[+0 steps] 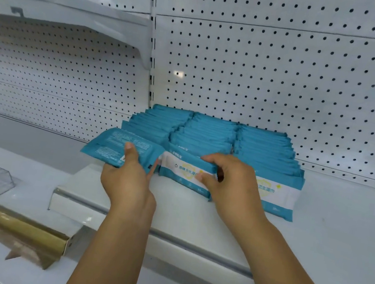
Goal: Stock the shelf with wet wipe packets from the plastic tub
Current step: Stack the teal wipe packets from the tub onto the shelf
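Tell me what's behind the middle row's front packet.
More teal packets stand in a row back to the pegboard. Only their top edges show; the right hand covers part of the front packet.

packets (218,142) on shelf (314,235), against pegboard (289,84)

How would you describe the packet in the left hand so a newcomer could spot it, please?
On the white metal shelf stand three rows of teal plastic wet wipe packets. At the left row's front, the left hand holds one packet. It alone lies tilted, its barcode side up.
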{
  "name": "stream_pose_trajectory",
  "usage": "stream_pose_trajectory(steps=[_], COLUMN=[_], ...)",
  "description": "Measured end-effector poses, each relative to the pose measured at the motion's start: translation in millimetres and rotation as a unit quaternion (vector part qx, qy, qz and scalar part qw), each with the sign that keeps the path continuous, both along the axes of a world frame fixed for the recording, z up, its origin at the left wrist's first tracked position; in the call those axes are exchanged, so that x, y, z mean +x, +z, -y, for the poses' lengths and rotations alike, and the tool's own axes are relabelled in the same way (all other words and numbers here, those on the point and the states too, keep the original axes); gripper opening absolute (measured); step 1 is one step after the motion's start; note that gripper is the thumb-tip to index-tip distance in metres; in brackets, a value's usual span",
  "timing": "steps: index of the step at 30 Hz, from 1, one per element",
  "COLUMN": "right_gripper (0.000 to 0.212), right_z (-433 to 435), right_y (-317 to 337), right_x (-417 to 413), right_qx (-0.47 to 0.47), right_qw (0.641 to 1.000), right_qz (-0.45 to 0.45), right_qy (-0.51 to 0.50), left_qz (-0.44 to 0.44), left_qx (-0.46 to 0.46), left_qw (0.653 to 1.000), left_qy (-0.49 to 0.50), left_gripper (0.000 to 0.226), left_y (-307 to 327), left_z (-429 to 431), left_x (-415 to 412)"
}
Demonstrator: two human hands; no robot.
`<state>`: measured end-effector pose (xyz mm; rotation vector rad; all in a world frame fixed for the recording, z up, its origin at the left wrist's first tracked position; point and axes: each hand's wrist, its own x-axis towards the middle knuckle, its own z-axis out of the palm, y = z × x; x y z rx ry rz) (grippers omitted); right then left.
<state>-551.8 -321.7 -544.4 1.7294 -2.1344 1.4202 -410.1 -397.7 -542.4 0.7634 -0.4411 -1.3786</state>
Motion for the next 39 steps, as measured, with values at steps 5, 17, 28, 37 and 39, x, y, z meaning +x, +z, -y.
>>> stream_pose_trajectory(steps=[5, 17, 28, 37, 39], right_gripper=[0.054, 0.058, 0.03, 0.012, 0.008], right_z=[15.5, 24.1, 0.3, -8.7, -11.1], right_y=[-2.4, -14.8, 19.4, 26.2, 28.9], right_x=[5.4, 1.0, 22.7, 14.8, 9.8], right_qx=[0.067, 0.046, -0.02, -0.122, -0.157], right_qw=[0.994, 0.971, 0.98, 0.916, 0.911], right_qz=[-0.089, -0.207, 0.192, 0.371, 0.377], right_qy=[0.013, -0.109, 0.056, 0.091, 0.061], left_qz=[0.032, 0.104, 0.105, 0.136, 0.17], left_qx=[-0.015, -0.058, -0.122, -0.115, -0.077], left_qw=[0.999, 0.987, 0.952, 0.94, 0.945], left_qy=[-0.036, -0.108, -0.261, -0.292, -0.268], left_gripper=[0.021, 0.022, 0.032, 0.034, 0.035], left_y=[-0.1, -0.5, 16.6, 20.8, 21.7], left_z=[6.6, 22.3, 2.7, -14.8, -13.4], left_x=[11.0, 28.8, 11.3, -13.1, -11.2])
